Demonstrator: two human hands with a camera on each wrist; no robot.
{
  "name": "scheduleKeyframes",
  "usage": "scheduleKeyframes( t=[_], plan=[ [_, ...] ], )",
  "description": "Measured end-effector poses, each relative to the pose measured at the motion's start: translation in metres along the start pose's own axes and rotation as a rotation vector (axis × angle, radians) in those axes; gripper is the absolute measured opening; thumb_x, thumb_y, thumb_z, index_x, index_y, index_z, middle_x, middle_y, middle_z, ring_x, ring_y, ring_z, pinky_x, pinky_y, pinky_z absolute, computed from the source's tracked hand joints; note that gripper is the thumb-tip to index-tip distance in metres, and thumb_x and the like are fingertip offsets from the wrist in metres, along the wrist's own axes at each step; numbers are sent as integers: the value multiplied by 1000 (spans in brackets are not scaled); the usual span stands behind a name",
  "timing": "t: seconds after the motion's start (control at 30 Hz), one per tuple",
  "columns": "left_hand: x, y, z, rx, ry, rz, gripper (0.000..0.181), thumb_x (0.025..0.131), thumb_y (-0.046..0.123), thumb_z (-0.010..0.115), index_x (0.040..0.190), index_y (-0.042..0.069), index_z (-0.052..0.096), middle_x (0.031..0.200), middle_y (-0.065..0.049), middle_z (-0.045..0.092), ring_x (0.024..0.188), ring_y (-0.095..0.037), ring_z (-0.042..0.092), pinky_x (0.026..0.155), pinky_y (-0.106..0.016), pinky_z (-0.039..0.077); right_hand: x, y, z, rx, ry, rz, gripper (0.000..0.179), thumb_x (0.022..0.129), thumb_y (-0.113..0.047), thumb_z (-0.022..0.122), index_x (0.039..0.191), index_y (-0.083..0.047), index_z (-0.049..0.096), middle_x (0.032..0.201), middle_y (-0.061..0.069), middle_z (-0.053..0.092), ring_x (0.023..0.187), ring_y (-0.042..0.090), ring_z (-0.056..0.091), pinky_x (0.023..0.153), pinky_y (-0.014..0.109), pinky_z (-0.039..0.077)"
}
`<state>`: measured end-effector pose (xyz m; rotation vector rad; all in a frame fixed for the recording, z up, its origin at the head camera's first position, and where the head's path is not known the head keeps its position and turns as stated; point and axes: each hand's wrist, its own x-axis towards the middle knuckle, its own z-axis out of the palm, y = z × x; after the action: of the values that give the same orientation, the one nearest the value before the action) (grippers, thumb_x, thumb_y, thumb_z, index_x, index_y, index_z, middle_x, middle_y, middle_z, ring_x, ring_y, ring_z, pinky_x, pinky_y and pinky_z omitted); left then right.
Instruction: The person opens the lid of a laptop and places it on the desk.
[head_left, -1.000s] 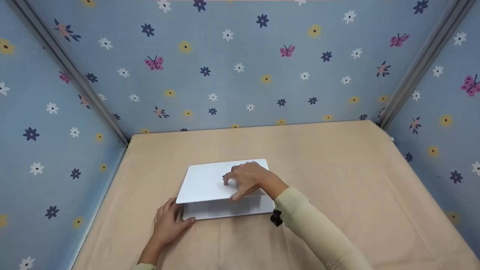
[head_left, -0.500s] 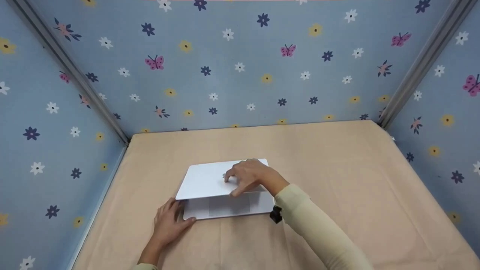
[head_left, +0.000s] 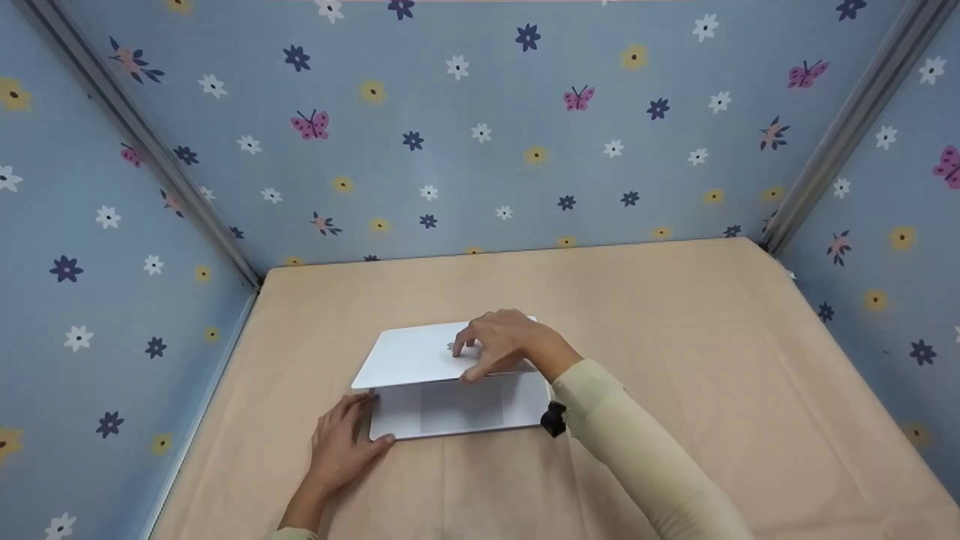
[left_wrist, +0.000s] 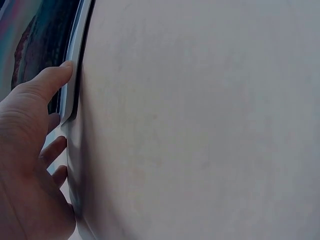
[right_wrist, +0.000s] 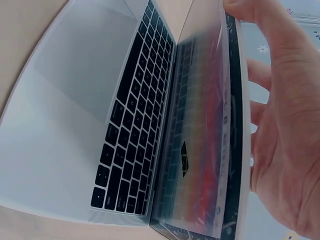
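Note:
A silver laptop (head_left: 401, 416) lies partly unfolded on the cloth, its lid (head_left: 409, 356) tilted up over the base. My right hand (head_left: 504, 337) grips the lid's front edge, thumb at the rim and fingers spread over the outer face. In the right wrist view the black keyboard (right_wrist: 135, 130) and the lit, colourful screen (right_wrist: 205, 165) show inside. My left hand (head_left: 341, 442) holds the base at its front left corner. The left wrist view has the thumb (left_wrist: 57, 77) on the base's edge, with the other fingers round the corner side.
A beige cloth (head_left: 675, 360) covers the table. Blue walls (head_left: 480, 172) with flowers and butterflies enclose it at the back and both sides. Grey posts (head_left: 840, 127) stand at the back corners. A small black device (head_left: 553, 420) sits at my right wrist.
My right hand has raised the front edge of the lid, widening the gap and baring more of the base and trackpad. The left hand stays at the corner.

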<state>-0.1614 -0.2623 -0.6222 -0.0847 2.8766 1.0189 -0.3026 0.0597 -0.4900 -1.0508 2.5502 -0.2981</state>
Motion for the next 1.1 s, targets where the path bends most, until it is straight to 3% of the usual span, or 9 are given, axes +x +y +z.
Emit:
scheduleKeyframes(
  t=[0.43,0.8,1.1],
  plan=[
    [0,1,0,23,4,-9,88,92,48,88,163,6,56,173,-18,47,165,-50,34,136,-76,19,1,1,-11,91,-22,27,53,93,-58,80,136,-27,82,143,7,78,124,30,71,104,49,57],
    [-1,0,2,38,4,-11,86,93,48,86,162,5,57,174,-20,47,167,-51,32,137,-78,18,0,2,-17,105,-14,23,49,94,-58,79,130,-24,83,137,7,79,112,25,69,95,43,55],
    [-1,0,0,46,10,-3,83,94,49,85,160,6,59,175,-22,46,166,-52,33,136,-79,19,-1,2,-25,111,-12,24,48,96,-57,78,129,-23,84,138,7,80,114,28,73,98,47,59]
  ],
)
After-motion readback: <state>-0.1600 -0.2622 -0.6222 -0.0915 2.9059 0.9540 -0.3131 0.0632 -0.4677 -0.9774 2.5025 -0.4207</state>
